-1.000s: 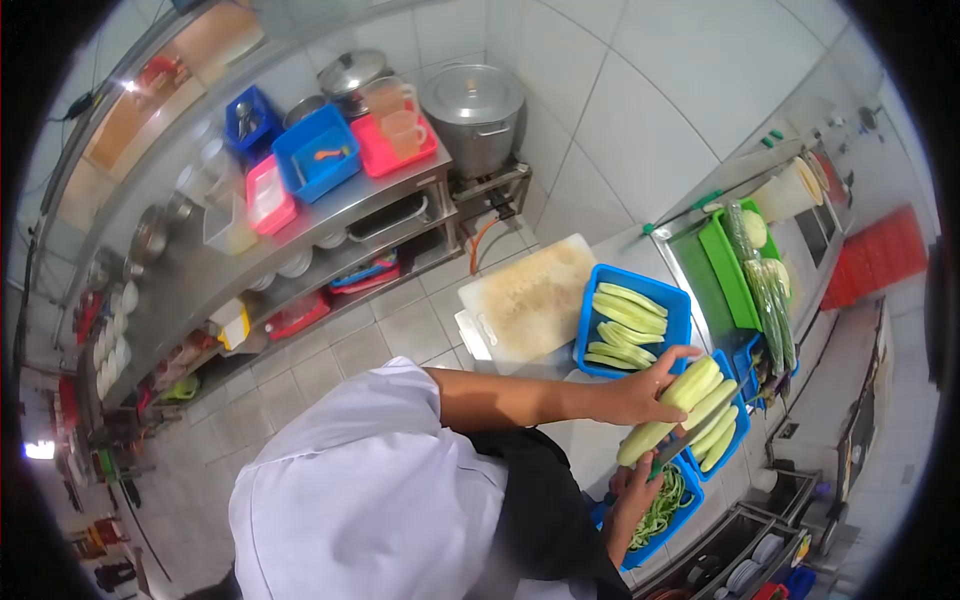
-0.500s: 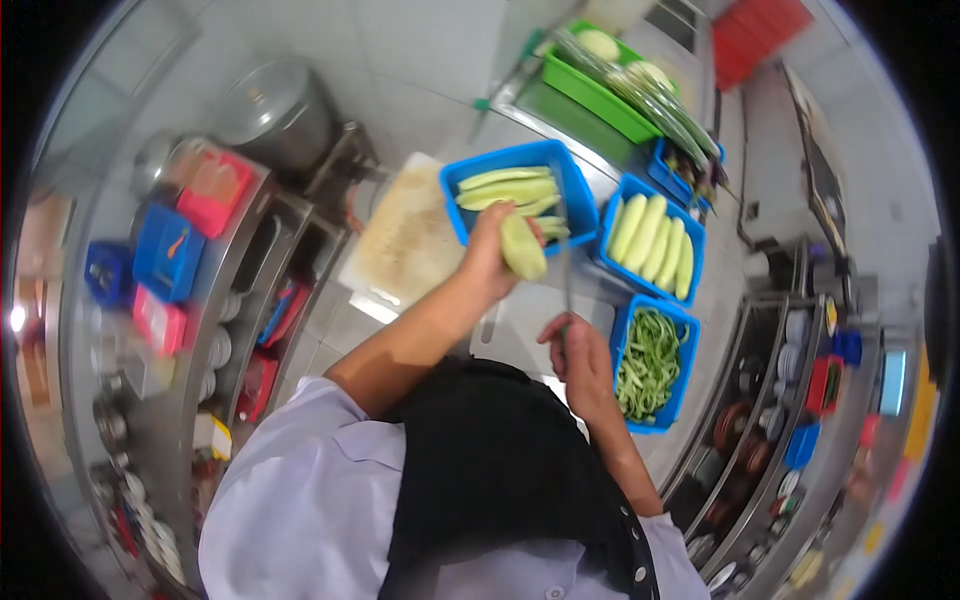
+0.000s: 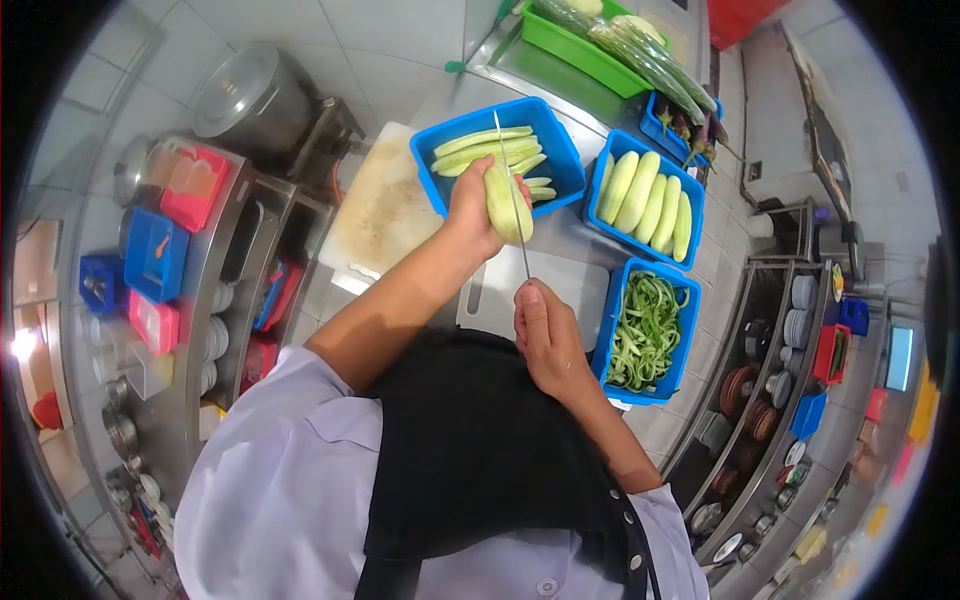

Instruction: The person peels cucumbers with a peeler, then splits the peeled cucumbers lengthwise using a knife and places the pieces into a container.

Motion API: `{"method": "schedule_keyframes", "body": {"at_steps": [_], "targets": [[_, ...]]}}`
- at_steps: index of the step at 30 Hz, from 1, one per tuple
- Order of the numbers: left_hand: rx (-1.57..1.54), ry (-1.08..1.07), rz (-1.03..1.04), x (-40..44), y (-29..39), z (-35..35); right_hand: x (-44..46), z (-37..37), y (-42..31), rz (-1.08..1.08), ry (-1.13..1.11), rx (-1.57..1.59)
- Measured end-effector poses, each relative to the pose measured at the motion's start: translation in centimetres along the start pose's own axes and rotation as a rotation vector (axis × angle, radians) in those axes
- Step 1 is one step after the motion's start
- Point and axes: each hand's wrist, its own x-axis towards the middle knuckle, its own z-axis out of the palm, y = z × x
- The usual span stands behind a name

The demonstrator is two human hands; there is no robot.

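Observation:
My left hand (image 3: pixel 474 212) is wrapped round a pale green peeled cucumber (image 3: pixel 509 212), above the near edge of a blue basket (image 3: pixel 430 180) that holds several pale green pieces. My right hand (image 3: pixel 548 335) grips the handle of a long knife (image 3: pixel 521 245); its thin blade points away from me and lies against or just over the cucumber. To the right, another blue basket (image 3: pixel 594 215) holds several whole peeled cucumbers (image 3: pixel 631 200). A third blue basket (image 3: pixel 688 335), nearer me, is full of green peel strips (image 3: pixel 645 335).
A white cutting board (image 3: pixel 485 292) lies below my hands, and a stained one (image 3: pixel 385 215) is at the left. Beyond are a green basket (image 3: pixel 590 62) with wrapped vegetables and eggplants (image 3: pixel 683 130). Metal shelves (image 3: pixel 215 290) and a big pot (image 3: pixel 245 95) stand left.
The view has swung right. The cucumber has moved from the right-hand baskets to the left one. Since half a second ago, the knife blade has come across the cucumber.

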Motion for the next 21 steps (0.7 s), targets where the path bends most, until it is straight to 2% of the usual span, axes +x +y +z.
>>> {"method": "schedule_keyframes", "body": {"at_steps": [7, 10, 15, 18, 21], "targets": [[-0.108, 0.047, 0.017, 1.0, 1.4, 0.8, 0.1, 0.2, 1.1, 0.021, -0.050, 0.029], [-0.153, 0.077, 0.098, 1.9, 2.3, 1.3, 0.1, 0.2, 1.7, 0.039, -0.069, 0.044], [-0.077, 0.092, 0.118, 1.5, 2.5, 1.6, 0.1, 0.3, 1.6, 0.052, -0.057, 0.071], [-0.088, 0.098, 0.084, 2.2, 2.1, 1.5, 0.2, 0.3, 1.6, 0.040, -0.029, 0.037], [-0.084, 0.137, 0.071, 1.9, 1.6, 1.8, 0.3, 0.5, 2.0, -0.063, 0.000, -0.029]]}}
